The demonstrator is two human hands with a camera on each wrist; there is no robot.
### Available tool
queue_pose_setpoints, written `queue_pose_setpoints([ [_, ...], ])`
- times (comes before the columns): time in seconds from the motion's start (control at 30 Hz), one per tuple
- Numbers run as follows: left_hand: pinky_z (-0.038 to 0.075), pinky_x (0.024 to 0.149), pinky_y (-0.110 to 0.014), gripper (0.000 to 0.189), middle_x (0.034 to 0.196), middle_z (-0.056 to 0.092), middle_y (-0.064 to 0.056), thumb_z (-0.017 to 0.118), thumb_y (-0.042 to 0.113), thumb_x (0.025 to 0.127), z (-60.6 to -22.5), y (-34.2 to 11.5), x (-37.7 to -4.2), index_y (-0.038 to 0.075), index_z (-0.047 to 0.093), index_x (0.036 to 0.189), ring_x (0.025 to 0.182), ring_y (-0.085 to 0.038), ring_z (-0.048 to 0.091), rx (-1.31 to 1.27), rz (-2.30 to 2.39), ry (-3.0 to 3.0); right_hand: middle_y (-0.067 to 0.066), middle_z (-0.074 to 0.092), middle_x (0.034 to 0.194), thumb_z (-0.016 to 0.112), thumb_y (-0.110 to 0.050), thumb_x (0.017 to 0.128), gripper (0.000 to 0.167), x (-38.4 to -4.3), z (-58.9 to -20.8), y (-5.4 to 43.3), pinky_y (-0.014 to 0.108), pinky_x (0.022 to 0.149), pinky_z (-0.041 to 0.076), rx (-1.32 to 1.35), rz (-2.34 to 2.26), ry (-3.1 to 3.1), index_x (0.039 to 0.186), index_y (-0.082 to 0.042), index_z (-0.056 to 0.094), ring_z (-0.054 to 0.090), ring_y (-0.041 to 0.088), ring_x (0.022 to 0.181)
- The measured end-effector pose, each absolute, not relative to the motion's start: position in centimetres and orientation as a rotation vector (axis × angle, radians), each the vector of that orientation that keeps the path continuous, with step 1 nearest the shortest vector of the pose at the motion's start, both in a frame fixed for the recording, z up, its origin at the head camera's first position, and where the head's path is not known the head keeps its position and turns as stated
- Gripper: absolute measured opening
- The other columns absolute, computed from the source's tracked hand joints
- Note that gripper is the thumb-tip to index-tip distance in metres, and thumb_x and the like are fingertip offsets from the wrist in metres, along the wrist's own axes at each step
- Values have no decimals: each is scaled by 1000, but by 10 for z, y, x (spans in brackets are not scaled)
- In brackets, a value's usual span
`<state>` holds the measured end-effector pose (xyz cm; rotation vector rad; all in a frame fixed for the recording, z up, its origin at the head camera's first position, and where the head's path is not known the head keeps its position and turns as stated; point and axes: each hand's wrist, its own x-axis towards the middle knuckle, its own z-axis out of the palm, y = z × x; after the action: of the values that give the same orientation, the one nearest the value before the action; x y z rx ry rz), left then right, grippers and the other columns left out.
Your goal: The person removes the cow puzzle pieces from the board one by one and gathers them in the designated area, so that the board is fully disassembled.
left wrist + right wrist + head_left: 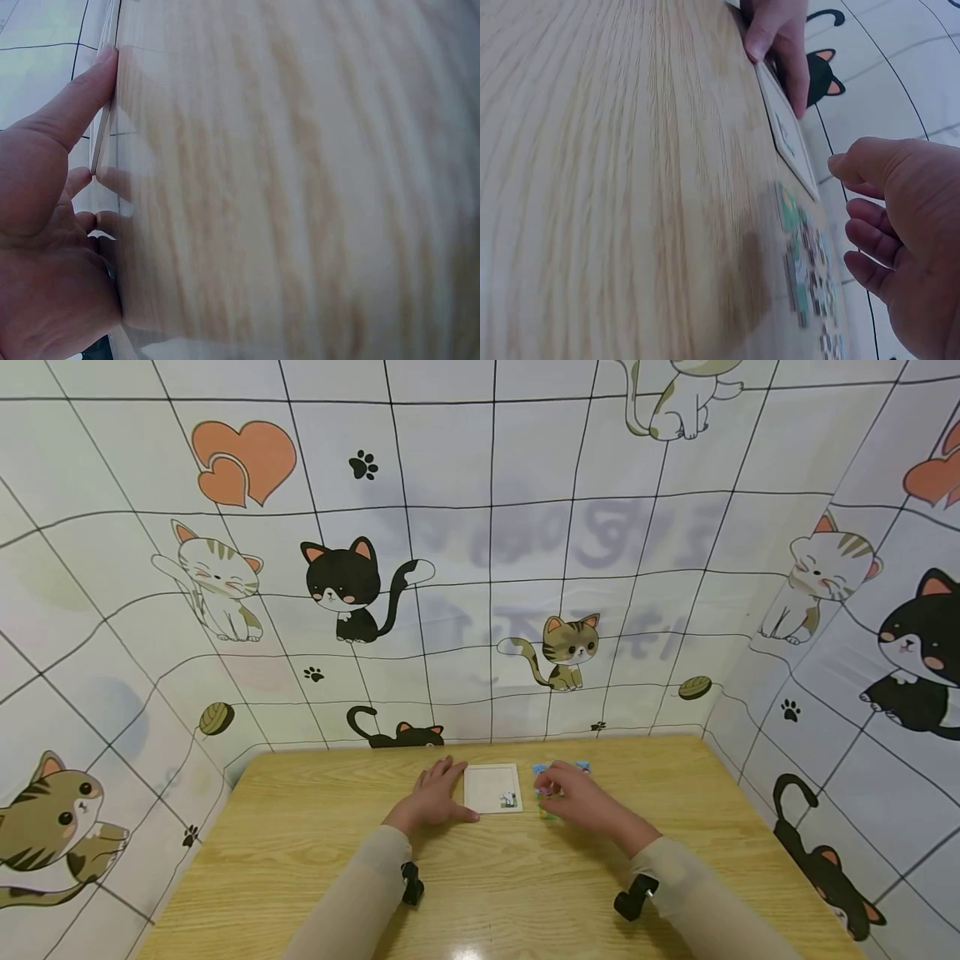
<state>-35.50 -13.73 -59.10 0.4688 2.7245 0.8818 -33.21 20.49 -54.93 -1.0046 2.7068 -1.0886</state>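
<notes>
A square white puzzle tray (487, 785) lies on the table, with one small picture piece (509, 799) in its near right corner. My left hand (433, 795) rests at the tray's left side, thumb by the near corner and fingers by the far one. In the left wrist view its thumb (79, 101) is stretched out along the edge. My right hand (573, 793) is over a group of colourful jigsaw pieces (810, 262) right of the tray. Its fingers are loosely bent above the pieces, and no piece shows between them. The hand hides part of the group.
The wooden table (480, 885) runs up to a wall covering (465, 568) printed with cats and grid lines. Blue pieces (583, 766) lie at the far side of the group. A dark wrist mount (636, 897) sits on the right sleeve, and another (412, 883) on the left.
</notes>
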Motion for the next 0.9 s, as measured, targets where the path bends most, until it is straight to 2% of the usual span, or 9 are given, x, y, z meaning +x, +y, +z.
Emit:
queue_pose_setpoints([
  [0.23,5,132,-71,115,182,17,-22,94,57,85,-587,-136,-353,15,35,174,168,-46,9,496,917,2731,15,63,125,78,-9,103,31,-337,-546,176,45,88,59,-993,-981,2721,132,2,71,64,32,104],
  [0.43,10,130,-74,114,181,19,-23,93,60,85,-591,-136,-354,15,36,174,167,-48,12,501,905,2742,12,67,122,86,-16,99,40,-343,-551,157,50,96,59,-1043,-783,2777,133,1,72,66,30,112],
  [0.7,7,132,-71,114,183,17,-21,94,57,85,-594,-138,-354,16,36,174,168,-46,11,490,911,2730,8,67,113,87,-17,98,39,-346,-552,145,40,80,56,-1086,-648,2783,133,-2,76,59,16,91],
  [0.9,7,132,-71,114,183,17,-22,93,58,87,-585,-136,-350,15,35,175,168,-46,10,494,911,2730,2,65,110,85,-17,100,34,-349,-555,143,33,74,52,-1049,-617,2754,132,-6,79,55,11,86],
])
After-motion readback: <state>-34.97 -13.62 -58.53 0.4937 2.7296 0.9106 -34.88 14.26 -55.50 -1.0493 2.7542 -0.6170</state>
